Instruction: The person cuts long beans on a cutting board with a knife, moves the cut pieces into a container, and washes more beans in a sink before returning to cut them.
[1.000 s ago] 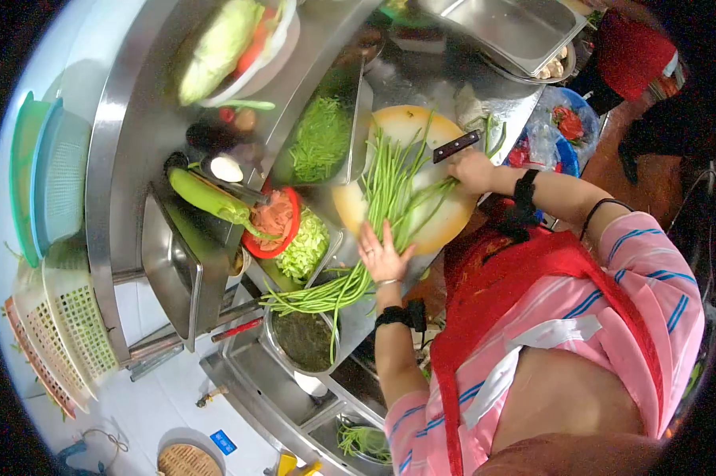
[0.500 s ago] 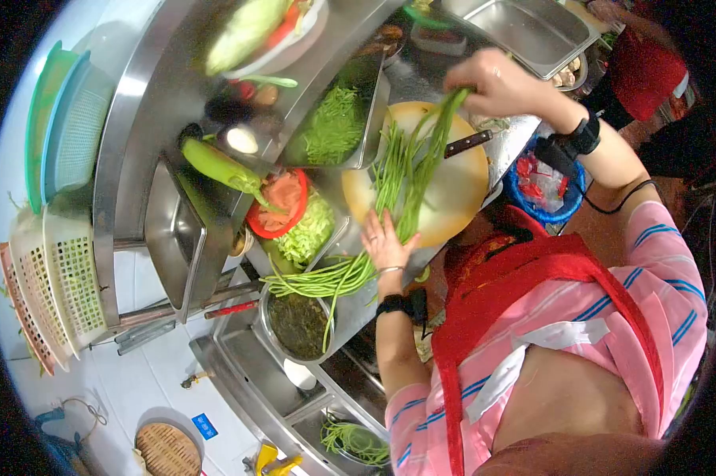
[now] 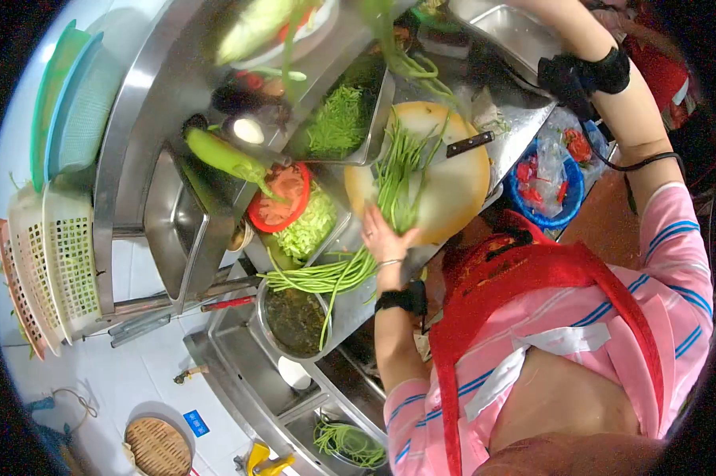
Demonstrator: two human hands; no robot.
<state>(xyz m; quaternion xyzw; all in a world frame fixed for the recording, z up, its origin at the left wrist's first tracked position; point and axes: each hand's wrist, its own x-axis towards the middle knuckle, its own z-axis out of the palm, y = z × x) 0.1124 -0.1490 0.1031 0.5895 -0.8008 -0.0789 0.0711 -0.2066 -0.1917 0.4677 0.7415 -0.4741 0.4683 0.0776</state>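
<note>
My left hand is closed around a bundle of long green beans at the near left edge of a round cutting board. The bean ends lie on the board, and the rest trail left over a bowl of dark greens. A knife with a dark handle rests on the board's right part. My right forearm reaches up past the top edge, with the hand out of view. Blurred long green strands hang at the top.
Left of the board are a tray of cut greens, a red bowl of pink slices, chopped pale green vegetable and a long green vegetable. A blue basket with plastic bags stands right. Someone in red is at top right.
My right hand has moved from above the board up and out of view. The strands it held have left the board and now show blurred at the top. My left hand has barely moved.
</note>
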